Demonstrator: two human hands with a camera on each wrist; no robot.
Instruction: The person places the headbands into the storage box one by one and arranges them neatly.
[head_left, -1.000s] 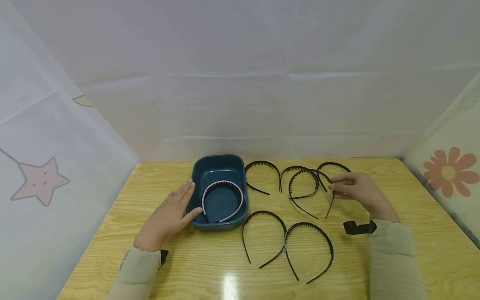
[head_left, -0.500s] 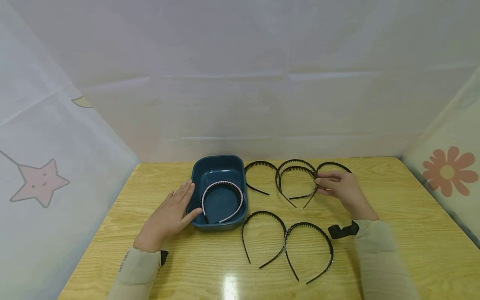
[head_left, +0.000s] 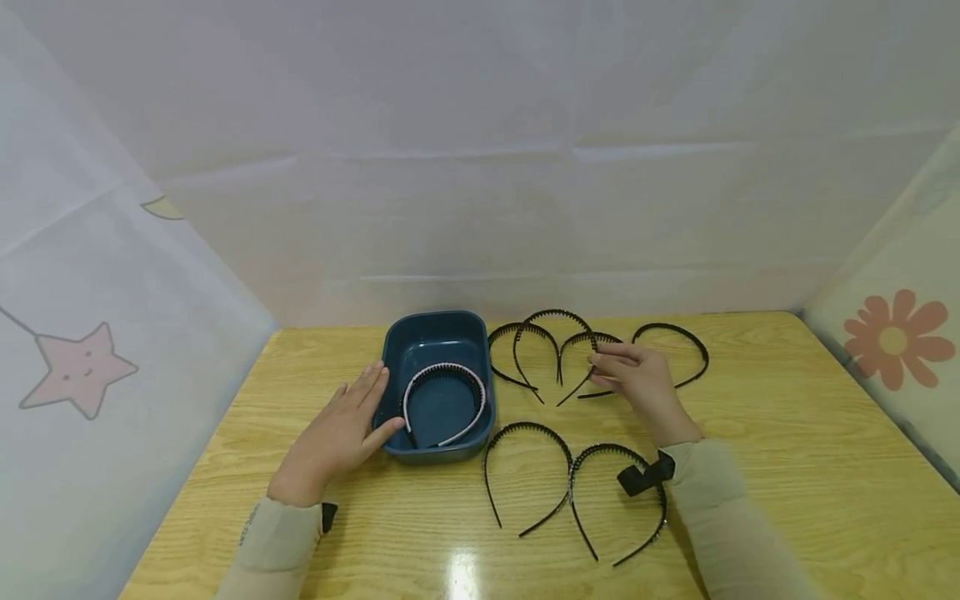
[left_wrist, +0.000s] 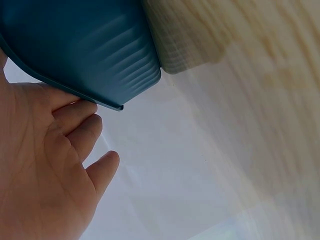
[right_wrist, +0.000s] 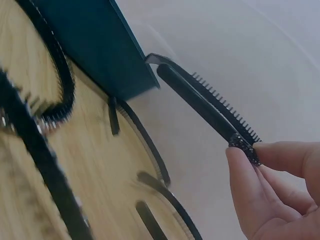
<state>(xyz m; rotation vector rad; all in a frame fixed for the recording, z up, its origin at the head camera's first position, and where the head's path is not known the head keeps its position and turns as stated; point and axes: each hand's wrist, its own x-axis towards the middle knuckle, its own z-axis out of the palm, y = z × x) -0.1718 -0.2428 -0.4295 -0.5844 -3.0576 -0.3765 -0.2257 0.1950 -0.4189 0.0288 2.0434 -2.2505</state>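
Note:
A black toothed headband [right_wrist: 210,105] with a glittery patch is pinched between the thumb and fingers of my right hand [head_left: 636,382], raised over the back row of headbands. My left hand [head_left: 337,437] lies with straight fingers against the left rim of a dark blue plastic bin [head_left: 438,457]; in the left wrist view its fingertips touch the bin's rim. Inside the bin a headband with a pale outer band [head_left: 446,367] leans, with black teeth showing within it. The bin's lower left inside is partly hidden by my left hand.
Black headbands lie on the wooden table [head_left: 360,533]: one beside the bin [head_left: 504,327], one partly behind my right hand, one at the back right [head_left: 705,350]. Two more, a left one [head_left: 491,450] and a right one [head_left: 592,454], touch in front. A pale cloth backdrop [head_left: 480,208] stands behind.
My right hand has carried the pinched headband leftward along the back row toward the bin, uncovering the headband at the back right. My left hand has stayed at the bin's rim.

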